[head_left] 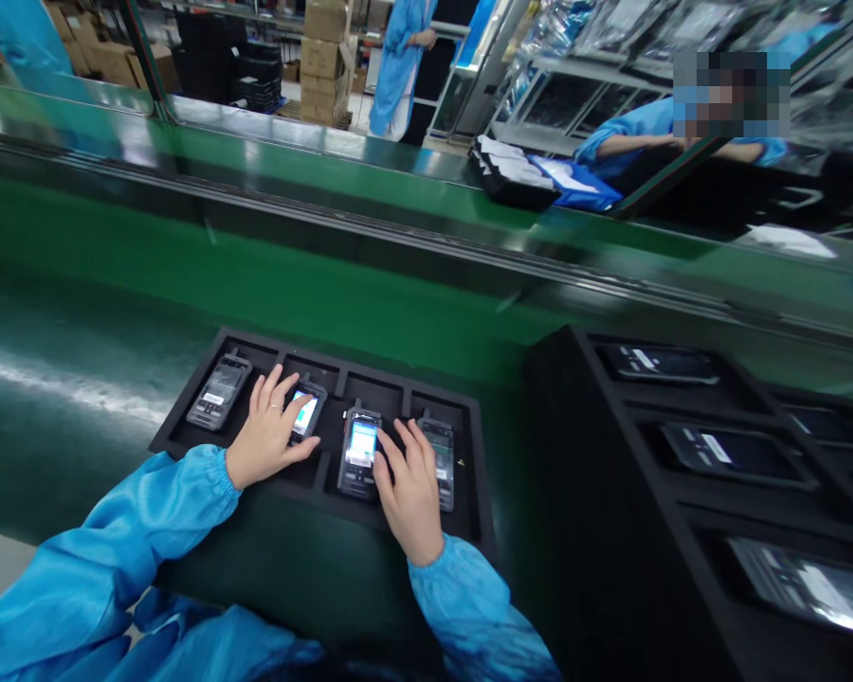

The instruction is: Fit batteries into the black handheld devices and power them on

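In front of me a black foam tray (pixel 325 461) holds several handheld radio-like devices, each in its own compartment. My left hand (pixel 270 431) lies over the second device (pixel 313 414), whose screen is lit, with fingers spread on and around it. My right hand (pixel 408 483) is at the third device (pixel 360 450), also lit, its fingertips at the screen's right edge. Partly behind that hand is the fourth device (pixel 444 464), its screen dark. At the tray's left end lies the first device (pixel 219 391), dark with a white label. Neither hand grips anything.
To the right stands a tall stack of black foam trays (pixel 561 455) with more dark devices. A green conveyor belt (pixel 291 275) runs behind my tray, bounded by a metal rail. Across it sit a black bin of white packets (pixel 516 175) and co-workers in blue smocks.
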Demonstrator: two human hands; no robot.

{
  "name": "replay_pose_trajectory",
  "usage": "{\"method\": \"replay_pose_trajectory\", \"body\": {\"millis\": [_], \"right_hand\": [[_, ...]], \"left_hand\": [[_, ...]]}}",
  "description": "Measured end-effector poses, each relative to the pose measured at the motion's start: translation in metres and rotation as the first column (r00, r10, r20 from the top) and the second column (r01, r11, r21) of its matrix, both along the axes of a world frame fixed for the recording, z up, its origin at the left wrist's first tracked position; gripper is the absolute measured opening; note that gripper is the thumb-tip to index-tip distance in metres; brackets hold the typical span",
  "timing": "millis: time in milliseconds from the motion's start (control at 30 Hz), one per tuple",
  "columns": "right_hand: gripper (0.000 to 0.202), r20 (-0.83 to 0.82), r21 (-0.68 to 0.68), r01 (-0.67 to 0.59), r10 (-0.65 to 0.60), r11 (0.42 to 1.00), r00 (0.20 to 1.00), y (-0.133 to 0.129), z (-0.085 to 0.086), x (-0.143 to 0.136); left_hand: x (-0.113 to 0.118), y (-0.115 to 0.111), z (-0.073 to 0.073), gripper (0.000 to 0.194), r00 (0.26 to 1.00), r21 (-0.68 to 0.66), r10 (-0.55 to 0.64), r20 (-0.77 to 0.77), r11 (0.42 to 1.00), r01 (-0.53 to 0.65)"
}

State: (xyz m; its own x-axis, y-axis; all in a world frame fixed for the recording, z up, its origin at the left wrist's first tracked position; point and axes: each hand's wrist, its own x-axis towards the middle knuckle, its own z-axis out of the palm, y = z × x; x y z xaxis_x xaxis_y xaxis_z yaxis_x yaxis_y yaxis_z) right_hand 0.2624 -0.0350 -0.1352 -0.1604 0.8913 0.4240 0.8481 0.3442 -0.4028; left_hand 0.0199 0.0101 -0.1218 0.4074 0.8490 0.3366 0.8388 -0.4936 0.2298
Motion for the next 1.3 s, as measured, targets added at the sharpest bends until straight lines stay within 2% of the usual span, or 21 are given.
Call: {"method": "replay_pose_trajectory", "body": {"millis": [233,333,433,500,733,867,1033,1300], "right_hand": [[0.027,-0.016,0.032,-0.022,0.023,0.999,1.0,-0.001,0.001,0.0],[0.022,-0.039,0.086,-0.044,0.047,0.995,0.998,-0.002,0.004,0.0],[0.021,-0.065,0.129,-0.068,0.076,0.989,0.995,-0.002,0.006,-0.001],[0.019,-0.063,0.141,-0.079,0.089,0.987,0.994,-0.002,0.007,-0.001],[0.024,-0.108,0.195,-0.051,0.073,0.98,0.991,-0.002,0.011,-0.001],[0.025,-0.148,0.167,-0.059,0.084,0.984,0.985,-0.002,0.01,0.0],[0.025,-0.173,0.139,-0.063,0.087,0.988,0.981,-0.002,0.006,0.001],[0.025,-0.173,0.134,-0.095,0.118,0.986,0.978,-0.002,0.004,0.003]], "left_hand": [[0.001,0.0,0.002,0.045,1.0,0.002,-0.007,-0.022,1.0,0.007],[0.001,-0.001,0.006,0.03,1.0,0.04,-0.011,-0.004,0.999,0.011],[0.0,-0.003,0.008,0.01,0.998,0.141,-0.029,0.053,0.99,0.021],[-0.001,-0.003,0.008,0.006,0.996,0.188,-0.043,0.081,0.982,0.027],[-0.002,-0.004,0.005,0.019,0.995,0.209,-0.047,0.089,0.977,0.027],[-0.001,-0.004,0.006,0.02,0.995,0.188,-0.059,0.086,0.981,0.042],[-0.004,-0.004,0.007,0.023,0.984,0.174,-0.047,0.173,0.985,0.016],[-0.008,-0.003,0.008,0.028,0.961,0.077,0.008,0.275,0.997,-0.031]]}}
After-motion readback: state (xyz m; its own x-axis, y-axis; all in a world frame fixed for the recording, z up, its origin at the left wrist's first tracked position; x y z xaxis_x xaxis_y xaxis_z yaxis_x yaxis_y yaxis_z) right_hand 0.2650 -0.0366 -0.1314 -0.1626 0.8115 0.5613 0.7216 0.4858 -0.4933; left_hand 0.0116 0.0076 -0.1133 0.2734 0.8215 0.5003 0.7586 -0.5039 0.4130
